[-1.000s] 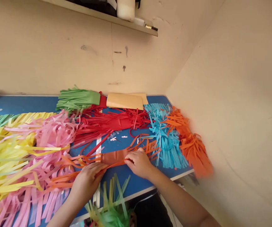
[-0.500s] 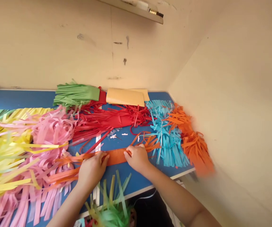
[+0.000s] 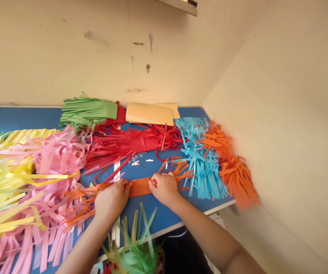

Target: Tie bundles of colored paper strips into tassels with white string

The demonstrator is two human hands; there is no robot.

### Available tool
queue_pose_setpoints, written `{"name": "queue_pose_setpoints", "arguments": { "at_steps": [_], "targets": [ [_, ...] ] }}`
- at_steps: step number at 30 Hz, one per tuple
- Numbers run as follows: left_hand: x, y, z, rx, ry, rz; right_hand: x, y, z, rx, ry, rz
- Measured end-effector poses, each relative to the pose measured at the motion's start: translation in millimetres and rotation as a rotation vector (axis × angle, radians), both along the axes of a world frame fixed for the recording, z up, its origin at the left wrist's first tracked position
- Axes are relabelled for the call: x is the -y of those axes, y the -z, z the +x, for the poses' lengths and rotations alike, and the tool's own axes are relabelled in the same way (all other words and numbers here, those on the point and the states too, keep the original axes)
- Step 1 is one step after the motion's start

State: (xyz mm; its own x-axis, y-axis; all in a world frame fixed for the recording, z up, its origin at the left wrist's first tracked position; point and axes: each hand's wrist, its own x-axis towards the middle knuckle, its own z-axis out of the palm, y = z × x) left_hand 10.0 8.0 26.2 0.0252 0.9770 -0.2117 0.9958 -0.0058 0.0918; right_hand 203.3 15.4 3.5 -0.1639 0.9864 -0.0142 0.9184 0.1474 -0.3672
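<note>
A strip of orange crepe paper [image 3: 140, 187], fringed at both ends, stretches between my two hands just over the blue table. My left hand [image 3: 112, 198] pinches its left part, with loose orange fringe trailing out over pink paper. Closed on the right part is my right hand [image 3: 164, 187], thumb and fingers pressed together. Orange fringe beyond it reaches toward a light-blue fringed bundle [image 3: 202, 167]. Red fringed paper [image 3: 141, 140] lies just behind my hands. The fingertips' undersides are hidden.
Pink [image 3: 61, 160] and yellow fringe [image 3: 7, 190] cover the table's left. A green fringed bundle [image 3: 89, 110] and folded yellow paper [image 3: 149, 113] lie by the wall. Orange fringe [image 3: 235, 171] hangs off the right edge. Pale-green fringe [image 3: 138, 255] sits at the front edge.
The view has tilted slightly down, so the wall ledge shows less. Both hands keep their hold on the orange strip, nearly in the same place.
</note>
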Motion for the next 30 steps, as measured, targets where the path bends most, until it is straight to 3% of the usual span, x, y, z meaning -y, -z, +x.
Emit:
{"name": "queue_pose_setpoints", "arguments": {
  "at_steps": [2,4,7,10,17,24,30],
  "targets": [
    [0,1.9,-3,0.007,0.046,0.098,2,-3.4,2,0.014,0.024,0.085],
    [0,3.4,-7,0.034,0.199,0.241,4,-5.6,4,0.066,-0.027,0.213],
    [-2,2.7,-14,0.08,0.572,0.328,6,-6.9,6,0.168,-0.289,0.278],
    [3,-2.3,-17,0.088,0.729,0.308,6,-11.5,11,0.184,-0.411,0.198],
    [14,-4.0,-16,0.054,0.681,0.418,9,-26.3,25,0.103,-0.44,0.153],
    [4,9.3,-25,0.143,0.569,0.451,-3,-13.3,29,-0.02,-0.341,0.099],
    [-6,14.9,-32,0.236,0.4,0.346,-16,-9.2,31,-0.084,-0.208,0.025]
  ]
}}
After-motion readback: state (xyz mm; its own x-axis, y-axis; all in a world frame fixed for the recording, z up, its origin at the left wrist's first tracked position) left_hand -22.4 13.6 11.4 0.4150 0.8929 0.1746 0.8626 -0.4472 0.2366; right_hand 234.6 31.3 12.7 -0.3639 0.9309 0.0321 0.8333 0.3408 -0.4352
